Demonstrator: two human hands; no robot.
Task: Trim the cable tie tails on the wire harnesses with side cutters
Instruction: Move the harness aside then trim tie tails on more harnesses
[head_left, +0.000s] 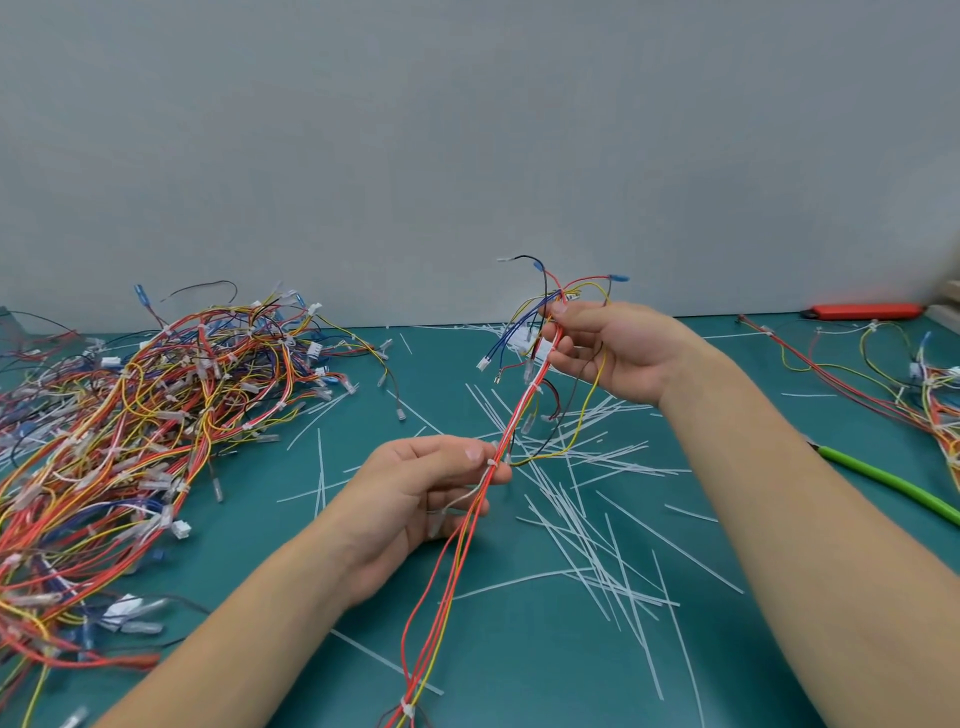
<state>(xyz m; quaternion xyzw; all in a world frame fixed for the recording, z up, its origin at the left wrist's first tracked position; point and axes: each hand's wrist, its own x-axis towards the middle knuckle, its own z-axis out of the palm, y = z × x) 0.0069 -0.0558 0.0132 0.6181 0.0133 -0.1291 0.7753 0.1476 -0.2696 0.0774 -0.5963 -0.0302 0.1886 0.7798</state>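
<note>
Surface: you work on a teal mat (260, 597) that fills the lower half of your view; a plain grey wall (467, 130) rises behind it, meeting the mat along the 12 o'clock edge.
Left pile: a big tangled heap of harnesses (130, 441) covers the mat from 9 to 10 o'clock and runs off the left edge.
Left hand: your left hand (415, 499) sits near the middle of the view, thumb and fingers pinched together on the held harness (519, 410) at a white cable tie (491, 462).
Held harness: it stretches from the bottom edge at 6 o'clock up through both hands, red, yellow and white wires bundled, with loose ends fanning out above your right hand toward 12 o'clock.
Cut tails: white trimmed tie tails (597, 545) lie scattered over the mat under and between your hands, thickest toward 4 o'clock.
Right hand: your right hand (613, 348) is at about 1 o'clock, fingers curled and clamped on the upper part of the held harness.
Open room: bare mat shows at 6 to 7 o'clock between your forearms.
Right edge: a green handle (883, 478) lies at 3 o'clock, an orange tool (862, 310) by the wall at 2 o'clock, and a second heap of wires (930, 395) runs off the right edge.
</note>
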